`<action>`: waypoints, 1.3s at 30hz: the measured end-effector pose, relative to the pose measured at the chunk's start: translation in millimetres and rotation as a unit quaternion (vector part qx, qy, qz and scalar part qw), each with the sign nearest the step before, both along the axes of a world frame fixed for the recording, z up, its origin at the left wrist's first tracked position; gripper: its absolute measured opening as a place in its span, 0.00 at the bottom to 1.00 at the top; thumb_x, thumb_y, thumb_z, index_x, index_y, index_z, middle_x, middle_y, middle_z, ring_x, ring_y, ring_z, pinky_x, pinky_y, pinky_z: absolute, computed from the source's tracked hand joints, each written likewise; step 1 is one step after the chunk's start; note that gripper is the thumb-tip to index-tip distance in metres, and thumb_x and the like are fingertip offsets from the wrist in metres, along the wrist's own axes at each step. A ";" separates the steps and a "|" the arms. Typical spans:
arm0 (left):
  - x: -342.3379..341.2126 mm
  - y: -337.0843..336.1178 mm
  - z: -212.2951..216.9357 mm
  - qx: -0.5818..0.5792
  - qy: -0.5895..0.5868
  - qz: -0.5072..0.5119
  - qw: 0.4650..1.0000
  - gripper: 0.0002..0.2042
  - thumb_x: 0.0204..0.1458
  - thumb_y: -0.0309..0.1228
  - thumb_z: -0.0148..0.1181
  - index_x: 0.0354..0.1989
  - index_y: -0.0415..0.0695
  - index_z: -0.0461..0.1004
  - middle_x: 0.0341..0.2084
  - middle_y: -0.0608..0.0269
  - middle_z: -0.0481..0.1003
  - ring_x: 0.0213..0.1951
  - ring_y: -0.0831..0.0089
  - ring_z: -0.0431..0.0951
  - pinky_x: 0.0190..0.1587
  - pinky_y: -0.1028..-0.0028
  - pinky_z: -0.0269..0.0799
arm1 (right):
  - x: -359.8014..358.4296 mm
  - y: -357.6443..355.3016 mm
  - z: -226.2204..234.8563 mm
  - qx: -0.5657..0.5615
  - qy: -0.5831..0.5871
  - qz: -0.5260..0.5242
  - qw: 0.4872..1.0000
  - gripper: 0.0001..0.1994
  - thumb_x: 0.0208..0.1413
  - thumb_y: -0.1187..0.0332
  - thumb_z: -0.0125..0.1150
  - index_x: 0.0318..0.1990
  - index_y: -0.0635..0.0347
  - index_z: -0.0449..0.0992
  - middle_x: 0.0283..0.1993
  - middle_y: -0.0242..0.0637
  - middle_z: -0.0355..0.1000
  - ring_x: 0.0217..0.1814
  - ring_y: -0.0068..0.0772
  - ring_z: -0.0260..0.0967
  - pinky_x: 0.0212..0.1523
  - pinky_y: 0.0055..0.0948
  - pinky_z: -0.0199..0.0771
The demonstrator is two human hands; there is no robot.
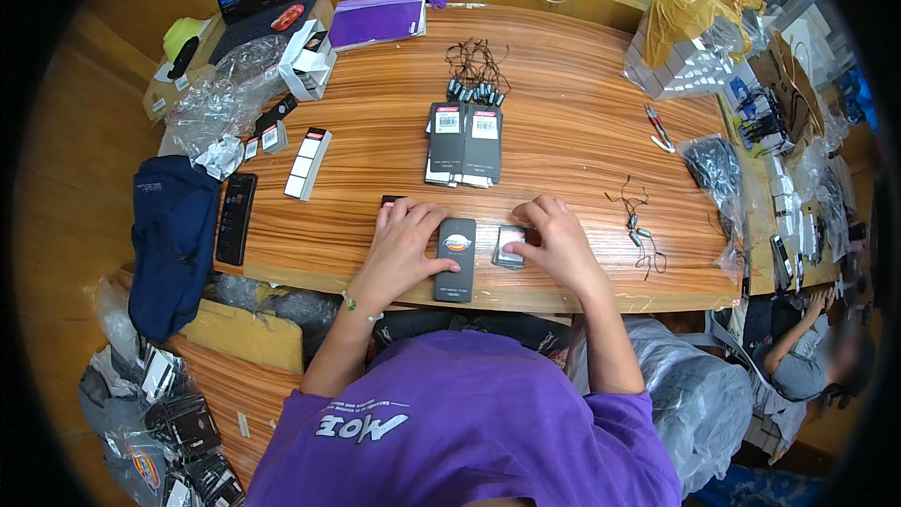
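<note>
My left hand [404, 249] lies over the table near its front edge, fingers spread. Its thumb touches the side of a dark grey hang tag [456, 272] with a printed emblem, lying upright before me. A black-edged piece [391, 199] shows partly from under its fingertips; the rest is hidden. Just right of the tag, my right hand [556, 242] is curled at a short stack of small cards [510, 258], thumb on the top card and index finger at the far edge. Farther back sit two piles of grey tags with stickers [465, 141].
Several black cords with small bluish ends [475, 84] lie behind the piles; more cords [638, 230] are at the right, near red-handled pliers [659, 129]. A sticker strip [308, 164], a phone [236, 219] and a purple folder [377, 19] lie leftward. Plastic-wrapped boxes [671, 66] stand back right.
</note>
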State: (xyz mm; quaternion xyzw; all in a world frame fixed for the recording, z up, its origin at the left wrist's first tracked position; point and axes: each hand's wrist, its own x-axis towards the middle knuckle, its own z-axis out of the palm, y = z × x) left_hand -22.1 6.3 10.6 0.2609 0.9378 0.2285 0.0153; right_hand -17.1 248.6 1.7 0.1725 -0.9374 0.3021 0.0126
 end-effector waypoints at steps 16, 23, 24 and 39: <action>5.5 -1.3 -7.4 0.453 -0.303 0.106 0.832 0.14 0.46 0.17 0.57 0.43 0.36 0.68 0.33 0.60 0.74 0.35 0.79 0.74 0.38 0.81 0.70 | 13.2 -4.2 -21.7 -0.406 -0.209 -0.097 0.884 0.06 0.48 0.77 0.61 0.35 0.66 0.75 0.26 0.30 0.72 0.25 0.15 0.64 0.28 0.16 0.64; 15.1 33.8 4.2 0.509 -0.308 0.086 0.799 0.16 0.47 0.15 0.56 0.46 0.33 0.67 0.33 0.57 0.75 0.37 0.77 0.75 0.41 0.81 0.71 | 22.2 -36.0 7.9 -0.365 -0.094 -0.084 0.923 0.14 0.44 0.76 0.65 0.40 0.63 0.71 0.22 0.27 0.67 0.24 0.13 0.62 0.29 0.16 0.60; 14.3 36.4 4.5 0.513 -0.304 0.086 0.798 0.16 0.47 0.15 0.56 0.46 0.33 0.68 0.33 0.57 0.75 0.37 0.77 0.75 0.40 0.81 0.71 | 21.5 -30.0 8.9 -0.375 -0.092 -0.086 0.918 0.13 0.45 0.75 0.64 0.40 0.62 0.71 0.23 0.27 0.67 0.25 0.14 0.62 0.29 0.16 0.61; 9.6 43.9 -4.5 0.510 -0.298 0.083 0.803 0.14 0.49 0.16 0.55 0.45 0.36 0.69 0.32 0.62 0.75 0.36 0.80 0.74 0.39 0.83 0.69 | 36.6 180.1 -33.8 -0.057 0.003 -0.274 0.960 0.03 0.50 0.74 0.57 0.28 0.62 0.70 0.29 0.36 0.68 0.31 0.24 0.65 0.35 0.22 0.63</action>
